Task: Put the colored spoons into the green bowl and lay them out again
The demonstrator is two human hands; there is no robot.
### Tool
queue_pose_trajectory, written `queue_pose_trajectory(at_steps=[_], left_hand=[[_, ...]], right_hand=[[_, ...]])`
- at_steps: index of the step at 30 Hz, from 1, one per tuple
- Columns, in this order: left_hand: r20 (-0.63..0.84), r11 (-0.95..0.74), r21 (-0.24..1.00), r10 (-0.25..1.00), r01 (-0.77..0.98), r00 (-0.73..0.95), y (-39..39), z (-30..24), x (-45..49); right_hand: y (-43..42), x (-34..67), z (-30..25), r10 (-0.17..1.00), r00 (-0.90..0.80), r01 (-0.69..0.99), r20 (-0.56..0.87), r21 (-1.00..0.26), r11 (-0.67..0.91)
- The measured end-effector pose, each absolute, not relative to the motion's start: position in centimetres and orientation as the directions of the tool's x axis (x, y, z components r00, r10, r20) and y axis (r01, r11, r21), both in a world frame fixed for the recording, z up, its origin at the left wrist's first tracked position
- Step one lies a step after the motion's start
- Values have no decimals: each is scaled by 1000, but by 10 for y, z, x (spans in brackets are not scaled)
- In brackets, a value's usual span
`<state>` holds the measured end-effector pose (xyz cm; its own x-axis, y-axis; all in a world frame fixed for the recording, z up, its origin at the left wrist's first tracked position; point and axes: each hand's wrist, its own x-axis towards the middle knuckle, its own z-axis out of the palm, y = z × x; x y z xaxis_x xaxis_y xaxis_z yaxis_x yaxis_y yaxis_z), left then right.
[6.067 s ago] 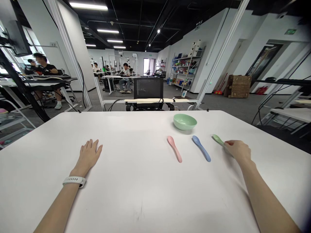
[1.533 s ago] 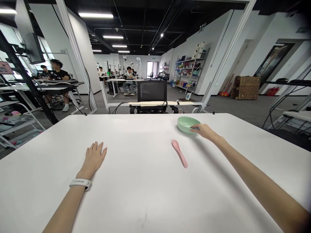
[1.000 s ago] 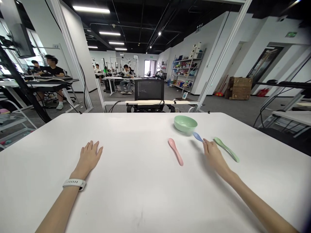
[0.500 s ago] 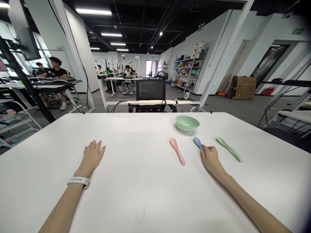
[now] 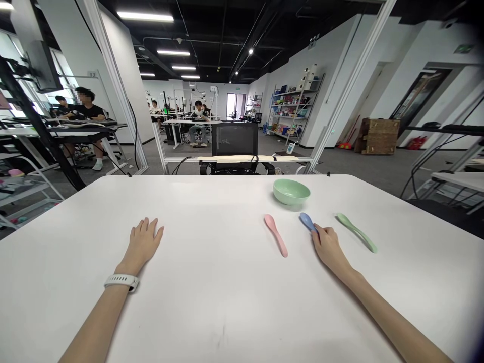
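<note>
My right hand [image 5: 329,248] has its fingers closed around the handle of a blue spoon [image 5: 307,221]. The spoon's bowl end points away from me, and most of its handle is hidden under the hand. To the left of it lies a pink spoon [image 5: 276,235], and to the right a green spoon [image 5: 356,232]. Behind the spoons stands a light green bowl [image 5: 291,191], upright. Over on the left side, my left hand [image 5: 142,242] rests palm down with fingers spread, holding nothing; a pale watch band is on that wrist.
The white table [image 5: 204,282] spans the foreground. Just past its far edge are a black mesh chair [image 5: 234,139] and a metal frame [image 5: 340,96]. People sit at desks in the background. A wooden crate [image 5: 379,136] and stocked shelves [image 5: 293,107] stand further off at the right.
My right hand and the blue spoon's bowl end have shifted very slightly to the left. The left hand, the other spoons and the green bowl stay in place.
</note>
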<state>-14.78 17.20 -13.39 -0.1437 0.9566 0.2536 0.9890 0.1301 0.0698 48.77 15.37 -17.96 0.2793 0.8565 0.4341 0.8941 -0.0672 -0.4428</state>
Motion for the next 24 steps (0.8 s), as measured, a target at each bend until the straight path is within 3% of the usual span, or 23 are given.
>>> queue_pose_trajectory(at_steps=[11, 17, 20, 24], left_hand=[[258, 116, 92, 956, 989, -136, 171, -133, -148], [204, 133, 75, 968, 988, -145, 170, -128, -146], [197, 135, 76, 969, 988, -148, 170, -128, -145], [232, 141, 82, 960, 987, -156, 170, -131, -145]], right_hand=[[151, 487, -171, 861, 263, 892, 435, -449, -45], [146, 485, -167, 877, 298, 893, 377, -435, -117], [148, 492, -157, 840, 319, 912, 439, -384, -145], [164, 514, -136, 829, 185, 948, 528, -318, -9]])
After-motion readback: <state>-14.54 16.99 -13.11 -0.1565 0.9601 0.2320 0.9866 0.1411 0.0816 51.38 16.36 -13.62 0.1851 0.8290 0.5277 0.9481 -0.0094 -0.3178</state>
